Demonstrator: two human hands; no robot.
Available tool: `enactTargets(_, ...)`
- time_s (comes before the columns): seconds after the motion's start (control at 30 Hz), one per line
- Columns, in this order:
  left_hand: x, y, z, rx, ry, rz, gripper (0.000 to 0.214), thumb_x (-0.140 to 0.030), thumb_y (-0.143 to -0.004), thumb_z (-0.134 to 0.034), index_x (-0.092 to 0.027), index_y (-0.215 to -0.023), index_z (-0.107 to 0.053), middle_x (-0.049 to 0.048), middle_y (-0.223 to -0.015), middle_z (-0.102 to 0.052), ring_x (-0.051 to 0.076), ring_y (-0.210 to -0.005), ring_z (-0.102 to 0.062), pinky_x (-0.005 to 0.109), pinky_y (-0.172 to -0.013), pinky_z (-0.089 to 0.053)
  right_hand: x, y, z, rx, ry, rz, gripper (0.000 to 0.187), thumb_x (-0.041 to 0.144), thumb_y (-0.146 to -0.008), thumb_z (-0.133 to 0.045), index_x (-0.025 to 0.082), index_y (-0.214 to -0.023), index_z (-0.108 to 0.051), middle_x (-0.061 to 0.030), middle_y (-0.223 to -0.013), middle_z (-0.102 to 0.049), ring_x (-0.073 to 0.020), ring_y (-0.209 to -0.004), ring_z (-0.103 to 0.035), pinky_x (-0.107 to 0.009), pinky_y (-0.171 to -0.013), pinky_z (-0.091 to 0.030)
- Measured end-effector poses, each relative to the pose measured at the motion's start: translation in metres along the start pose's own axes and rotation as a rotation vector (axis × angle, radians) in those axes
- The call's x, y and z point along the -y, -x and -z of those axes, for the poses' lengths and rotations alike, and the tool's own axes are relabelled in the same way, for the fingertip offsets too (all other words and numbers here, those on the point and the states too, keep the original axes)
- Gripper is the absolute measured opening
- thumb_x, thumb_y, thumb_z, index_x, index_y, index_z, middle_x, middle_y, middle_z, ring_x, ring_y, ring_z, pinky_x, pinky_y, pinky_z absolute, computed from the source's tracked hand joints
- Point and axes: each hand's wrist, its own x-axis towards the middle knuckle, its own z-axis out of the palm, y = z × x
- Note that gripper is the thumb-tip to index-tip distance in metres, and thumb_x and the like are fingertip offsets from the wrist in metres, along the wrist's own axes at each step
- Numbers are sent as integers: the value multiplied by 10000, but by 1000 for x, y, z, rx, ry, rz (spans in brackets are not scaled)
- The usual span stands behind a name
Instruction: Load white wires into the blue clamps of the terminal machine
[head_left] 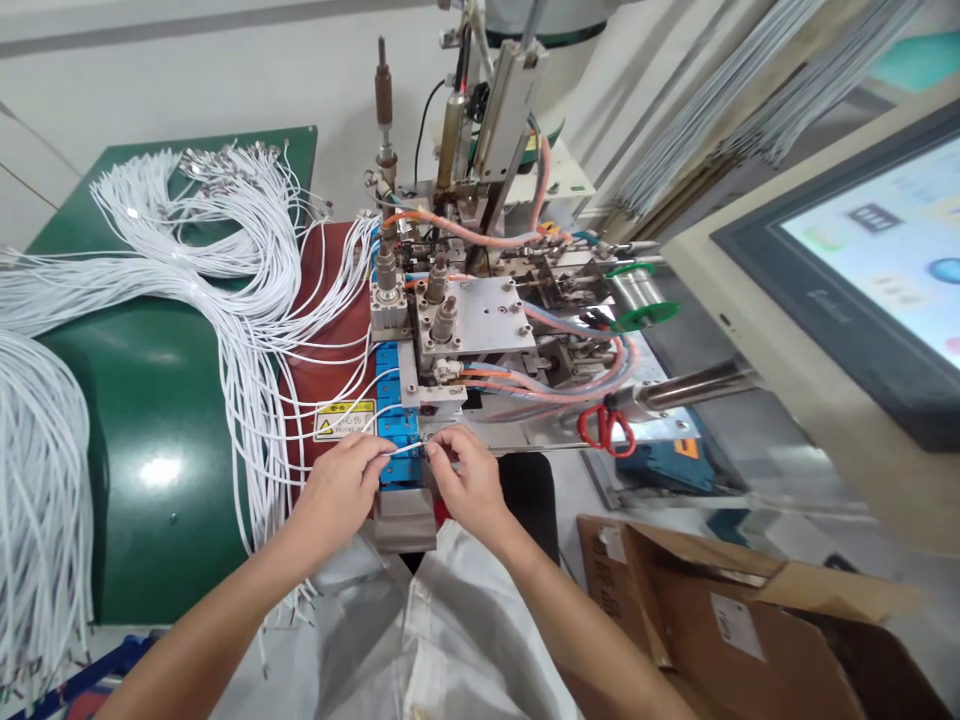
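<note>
A white cable (406, 449) runs level between my two hands, over the blue fixture blocks (397, 468) at the machine's near end. My left hand (347, 487) pinches it on the left of the blocks. At the cable's tip, on the right side of the blocks, the fingers of my right hand (466, 476) are closed; the very end is mostly hidden by them. Other white cables (349, 395) lie across the blue blocks farther back, leading from a large bundle (247, 310) on the left.
The metal machine (480, 315) with hoses stands just ahead. Green table (165, 520) at left carries cable bundles. Red-handled scissors (606, 430), a solder-like wire spool (643, 297) and a screen (885, 230) are to the right. A cardboard box (772, 640) sits lower right.
</note>
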Motion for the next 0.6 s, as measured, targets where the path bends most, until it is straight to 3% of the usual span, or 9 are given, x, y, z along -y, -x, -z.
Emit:
enactTargets(0.37, 6, -10, -4, -15, -131, -25, 194, -120, -825, -441, -188, -859, -620, 43, -822, -614, 184, -767, -594, 321, -725, -470, -6, -5, -1, 130, -67, -187, 156, 244, -793, -469, 198, -653, -524, 5, -620, -540, -143, -588, -506, -235, -525, -389)
enactTargets(0.6, 6, -12, -4, -23, -140, -68, 223, -85, -812, -433, -182, -848, -631, 49, -805, -628, 181, -756, -595, 316, -720, -477, -11, -10, 3, 172, 104, -24, 223, 309, -871, -397, 207, -725, -530, -11, -718, -561, -156, -700, -531, -263, -647, -390)
